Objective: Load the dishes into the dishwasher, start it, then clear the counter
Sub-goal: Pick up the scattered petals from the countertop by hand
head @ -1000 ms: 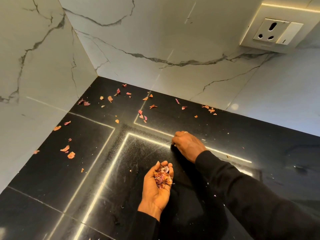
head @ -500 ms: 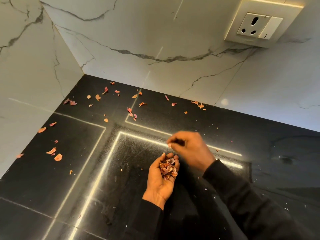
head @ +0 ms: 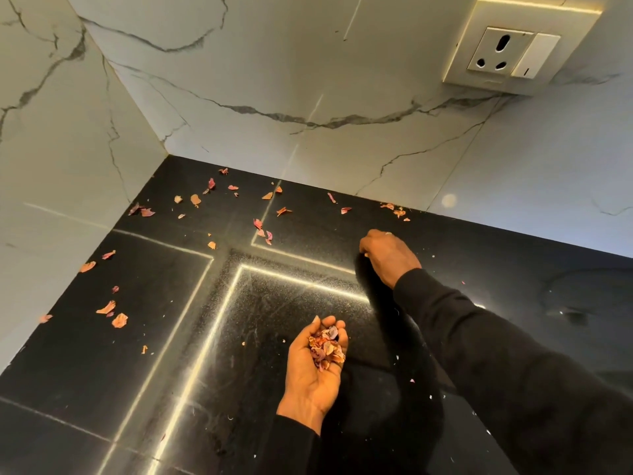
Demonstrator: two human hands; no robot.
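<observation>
The glossy black stone counter [head: 102, 389] meets the white grey-veined marble wall [head: 274, 80] in a corner at the upper left. Loose scraps of dry pink and orange peel [head: 119, 320] lie scattered over the counter. Most are along the back edge near the wall, and a smaller group is at the far left.

The left hand [head: 313, 368] is held palm up over the middle of the counter. Its fingers are cupped round a small heap of pink and orange scraps [head: 325, 347], which sits in the hollow of the fingers with the thumb beside it.

The right hand [head: 388, 257] reaches farther back, knuckles up, with its fingers curled down and their tips at the counter surface. The fingertips are hidden under the hand, so I cannot tell whether they pinch a scrap or hold nothing. A few loose scraps lie near it, at the foot of the wall.

Both arms wear black long sleeves [head: 496, 354]. A cream wall socket with a rocker switch [head: 513, 51] is mounted on the wall at the upper right. Bright reflected light strips [head: 219, 303] cross the counter.
</observation>
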